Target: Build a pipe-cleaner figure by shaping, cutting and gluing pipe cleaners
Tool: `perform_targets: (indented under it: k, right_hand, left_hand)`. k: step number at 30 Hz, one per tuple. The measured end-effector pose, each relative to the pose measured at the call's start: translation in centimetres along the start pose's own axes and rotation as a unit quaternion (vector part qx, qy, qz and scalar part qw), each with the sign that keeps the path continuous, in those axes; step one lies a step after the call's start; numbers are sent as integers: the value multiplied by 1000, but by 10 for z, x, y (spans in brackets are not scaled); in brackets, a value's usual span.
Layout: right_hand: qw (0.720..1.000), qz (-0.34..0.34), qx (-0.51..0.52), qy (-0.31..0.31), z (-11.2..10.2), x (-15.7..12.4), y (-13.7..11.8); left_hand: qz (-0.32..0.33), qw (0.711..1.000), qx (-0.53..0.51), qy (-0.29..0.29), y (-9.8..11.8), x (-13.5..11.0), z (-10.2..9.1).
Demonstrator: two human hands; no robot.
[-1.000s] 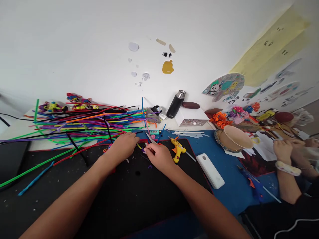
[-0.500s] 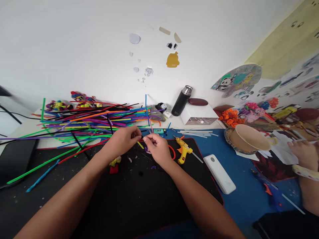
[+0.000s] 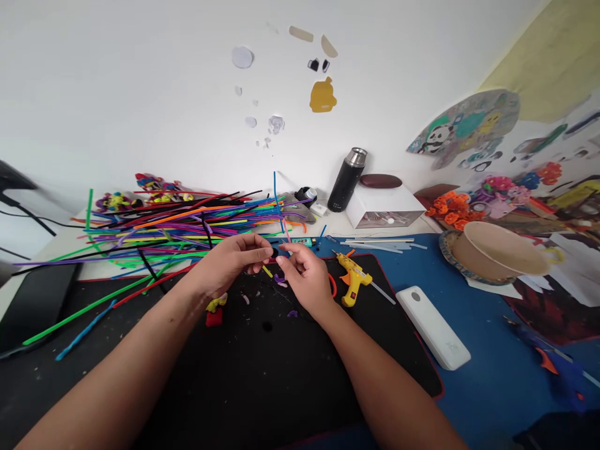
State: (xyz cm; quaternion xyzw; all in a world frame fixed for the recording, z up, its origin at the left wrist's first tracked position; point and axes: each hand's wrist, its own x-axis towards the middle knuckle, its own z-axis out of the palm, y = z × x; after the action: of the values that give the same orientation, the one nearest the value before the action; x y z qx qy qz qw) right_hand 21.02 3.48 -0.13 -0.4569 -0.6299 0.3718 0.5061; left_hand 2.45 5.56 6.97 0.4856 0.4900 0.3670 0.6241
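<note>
Near the back of the black desk mat (image 3: pixel 262 375), my left hand (image 3: pixel 239 257) pinches a small round black piece (image 3: pixel 274 252) between thumb and fingers. Its exact kind is too small to make out. Just to the right is my right hand (image 3: pixel 307 275), its thumb and index fingertip apart beside the black piece, the other fingers curled. Under and between the hands lie purple scraps (image 3: pixel 279 279) and a short yellow piece (image 3: pixel 267 270). A small red and yellow figure (image 3: pixel 214 317) rests on the mat by my left wrist.
Many coloured pipe cleaners (image 3: pixel 187 219) are heaped behind my left hand. To the right are a yellow glue gun (image 3: pixel 354 278), a white power bank (image 3: pixel 434 328) and glue sticks (image 3: pixel 379 244). A black flask (image 3: pixel 347 181) stands by a white box (image 3: pixel 387 206). A bowl (image 3: pixel 501 250) sits farther right.
My right fingertips have parted from the black piece, which stays in my left hand. The view has shifted slightly; the other person's arm at the right is out of view.
</note>
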Motion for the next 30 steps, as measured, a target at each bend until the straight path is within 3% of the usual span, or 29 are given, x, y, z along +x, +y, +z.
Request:
perform_targets:
  k: [5,10,17,30]
  right_hand:
    - [996,-70,-47,-23,-3,0,-4]
    - [992,-89,-80,-31,-6,-2,-5]
    - [989,-126,-81,7,-7,0,-6]
    - [998,-55,-37,-14,-9,0,-15]
  left_hand:
    - [6,1000,0,7,-4,-2,7]
    - [4,1000,-7,9,-9,-5,10]
    - [-18,999,-25,-18,-12,-8,7]
    - [21,998,50,-20,-7,-10,2]
